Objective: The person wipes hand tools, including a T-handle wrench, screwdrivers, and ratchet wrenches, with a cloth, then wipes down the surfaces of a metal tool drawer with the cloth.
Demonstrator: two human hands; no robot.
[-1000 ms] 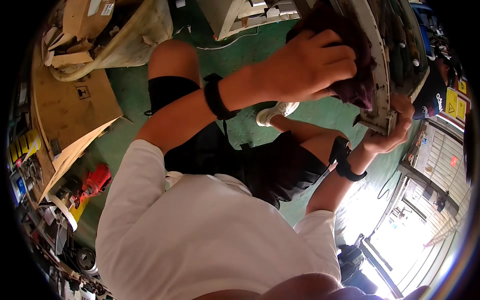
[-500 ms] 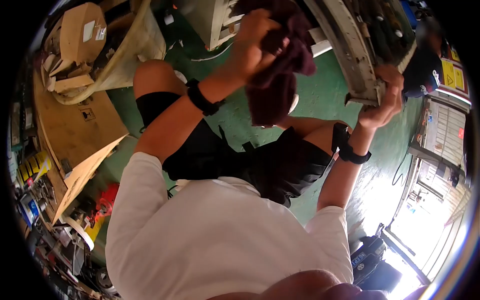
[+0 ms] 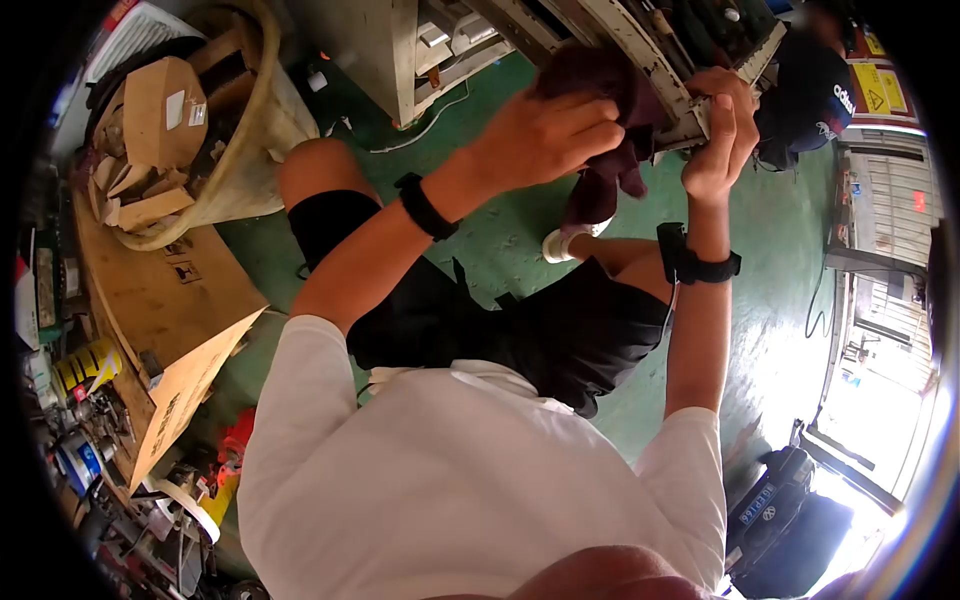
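My left hand (image 3: 560,135) is closed on a dark maroon cloth (image 3: 600,90), pressed against the side of a worn, cream-coloured metal frame (image 3: 645,50) at the top. A loose end of the cloth hangs beneath my fingers. At the frame's near end, my right hand (image 3: 722,135) is wrapped round the metal, its thumb on the near side. Part of the frame is hidden by the cloth and my hands.
A bin (image 3: 235,190) of torn cardboard stands at the upper left above a cardboard box (image 3: 180,320). A cream cabinet (image 3: 375,60) is at the top. Clutter fills the left edge. Another person in dark clothing (image 3: 805,95) is at the upper right. A black bag-like object (image 3: 785,520) lies lower right.
My left hand first drew the cloth away from the frame to the left, then brought it back against it. The frame's near end and my right hand have shifted up and left in view.
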